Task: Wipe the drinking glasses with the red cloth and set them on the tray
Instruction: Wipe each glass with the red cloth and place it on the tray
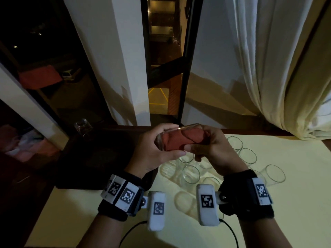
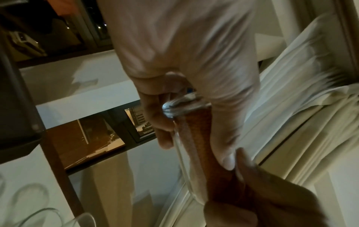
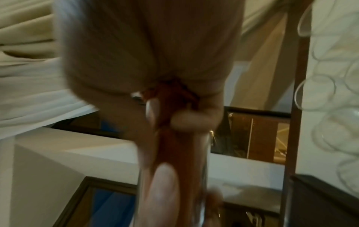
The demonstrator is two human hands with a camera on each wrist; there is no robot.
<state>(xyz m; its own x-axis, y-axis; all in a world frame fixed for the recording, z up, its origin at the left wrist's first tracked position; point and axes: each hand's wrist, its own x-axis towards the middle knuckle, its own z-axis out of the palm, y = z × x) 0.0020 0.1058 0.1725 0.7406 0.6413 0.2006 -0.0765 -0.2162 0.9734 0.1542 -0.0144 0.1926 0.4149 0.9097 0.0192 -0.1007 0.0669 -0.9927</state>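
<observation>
One clear drinking glass is held on its side above the near edge of the cream tabletop, between the two hands, with the red cloth stuffed inside it so the cloth fills most of the straight, smooth-walled cylinder and shows rust-red through the glass. The left hand wraps its fingers and thumb around the base end; the right hand grips the mouth end, its fingers bunched on the cloth where it enters the rim. Both wrist views are blurred but show the same woven red fabric inside the glass. On the table below and to the right of the hands stand at least seven more glasses, thin-walled, round-rimmed and clustered close together; the exact count is hard to tell because the hands cover some. One further glass stands mouth-down on the dark tray to the left. Pale pleated curtains hang at the right.
</observation>
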